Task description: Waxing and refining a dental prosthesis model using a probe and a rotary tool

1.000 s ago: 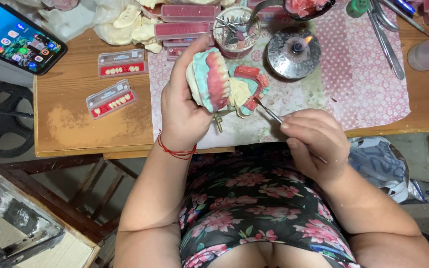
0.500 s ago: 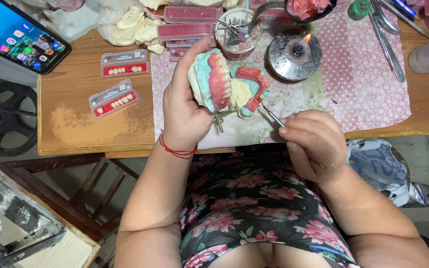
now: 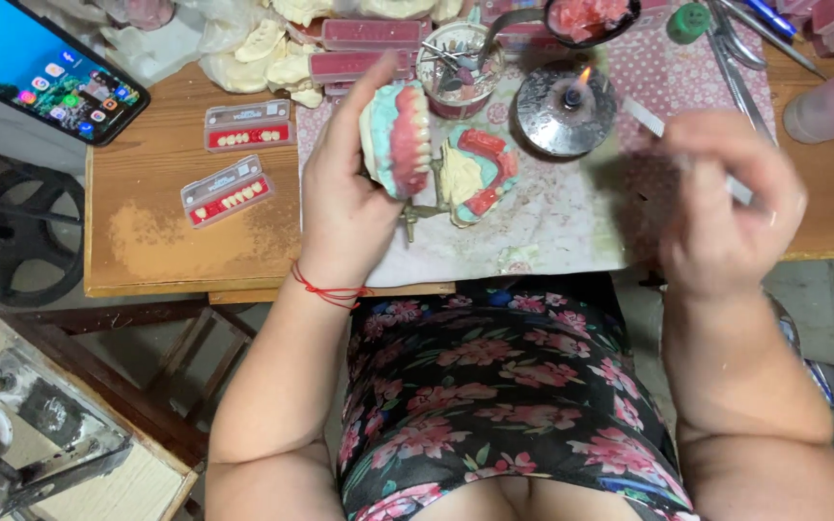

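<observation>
So the right hand (image 3: pixel 721 207) has just pulled away from the denture model, which it was poking at a moment ago. Now it's up and off to the right of it, blurry from moving, fingers closed around a thin metal wax tool (image 3: pixel 687 145) whose flat tip points toward the little alcohol burner (image 3: pixel 564 108). My read is the blade is going for a reheat at the flame, so the wax work on the teeth is paused, not finished

The left hand (image 3: pixel 345 207) is wrapped around the denture model (image 3: pixel 396 140), holding it up over the front of the patterned mat (image 3: pixel 533 227), pretty much where it was. It's a hinged setup, swung open: the upper half sits in the palm showing pink wax gum and a row of white teeth on a pale green plaster base, and the lower half (image 3: pixel 480 174) hangs just right of it, with red wax on the same greenish plaster

Left of the model, two tooth cards (image 3: pixel 238 159) lie on the bare wooden table (image 3: pixel 156 241). Behind it there's a small tub of instruments (image 3: pixel 456 68), and the burner is lit, just right of that
</observation>
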